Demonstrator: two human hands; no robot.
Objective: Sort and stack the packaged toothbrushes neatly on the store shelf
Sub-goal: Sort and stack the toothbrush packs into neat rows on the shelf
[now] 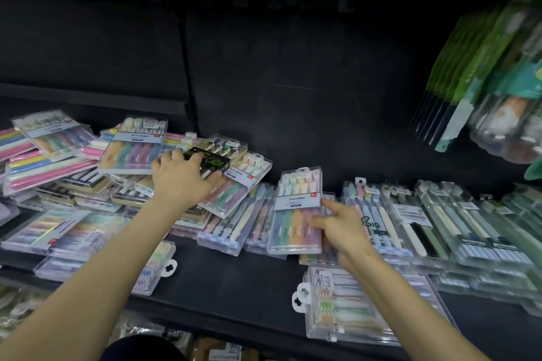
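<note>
My right grip [343,228] pinches the right edge of a clear rigid plastic pack of pastel toothbrushes [296,214], which lies mid-way along the black store shelf [234,281]. I judge it light, stiff and slick, best held by its long edges. My left grip [181,182] curls round a small black-and-green carton [212,160] atop the jumbled pile of packs [73,155].

Single head cam, wide-angle, lines bending at the edges. Faces forward and down onto the shelf [234,287] at close range. Arms enter from the bottom edge; left hand [181,179] and right hand [340,228] sit mid-frame.
</note>
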